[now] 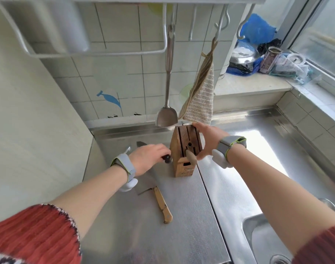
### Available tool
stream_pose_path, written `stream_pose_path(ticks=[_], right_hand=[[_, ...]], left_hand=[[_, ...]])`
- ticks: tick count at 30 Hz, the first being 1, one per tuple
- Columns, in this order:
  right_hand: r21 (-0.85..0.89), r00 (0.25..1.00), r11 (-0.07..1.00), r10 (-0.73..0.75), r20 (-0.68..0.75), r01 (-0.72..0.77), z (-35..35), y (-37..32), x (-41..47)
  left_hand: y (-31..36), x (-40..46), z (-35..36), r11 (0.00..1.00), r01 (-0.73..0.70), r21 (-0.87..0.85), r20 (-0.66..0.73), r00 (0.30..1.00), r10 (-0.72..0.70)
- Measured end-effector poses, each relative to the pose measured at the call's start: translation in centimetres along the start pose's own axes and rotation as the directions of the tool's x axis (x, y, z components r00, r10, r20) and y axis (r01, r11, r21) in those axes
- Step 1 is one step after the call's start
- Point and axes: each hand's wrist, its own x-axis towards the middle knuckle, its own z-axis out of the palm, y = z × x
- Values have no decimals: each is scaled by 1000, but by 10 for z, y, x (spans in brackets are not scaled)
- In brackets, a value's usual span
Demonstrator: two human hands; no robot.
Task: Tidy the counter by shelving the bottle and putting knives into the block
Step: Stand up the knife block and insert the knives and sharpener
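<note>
Light: bright daylight from window (319, 31) at 2 o'clock.
Glare: strong on steel counter (258, 141).
Edges: wide-angle bending.
Focus: slightly soft.

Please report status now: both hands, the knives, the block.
Left hand shut on dark knife handle. Right hand steadies block. Wooden-handled knife loose on counter. Spatula hangs close above block.

The knife block (185, 151) stands mid-counter, gripped at 3 o'clock by the right hand (206, 139). At 12 o'clock a hanging spatula (167, 115) and cloth (200, 96) crowd its top. At 9 o'clock the left hand (149, 156) blocks; a wooden-handled knife (162, 203) lies at 7. Bare steel counter (182, 235) opens toward 6.
</note>
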Motion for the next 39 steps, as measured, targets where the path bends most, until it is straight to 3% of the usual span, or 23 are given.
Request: stream_pose_path(ticks=[3, 6, 12, 15, 26, 39], right_hand=[[7, 1000, 1000, 10, 12, -10, -1, 0, -1], [32, 1000, 999, 14, 16, -14, -1, -1, -3], [70, 998, 997, 27, 59, -32, -6, -1, -1], [78, 998, 997, 23, 57, -27, -2, 2, -2], [56, 999, 998, 38, 25, -40, 4, 5, 2], [78, 999, 997, 28, 14, -29, 9, 11, 7]], left_hand=[[2, -4, -36, 944, 162, -286, -155, 965, -212], [0, -3, -71, 844, 199, -498, -323, 861, -393], [16, 10, -153, 756, -127, -642, -628, 653, -424], [31, 13, -184, 741, -251, -623, -695, 613, -376], [59, 38, -190, 595, -384, -706, -679, 606, -414], [66, 52, -169, 618, -352, -703, -662, 640, -389]])
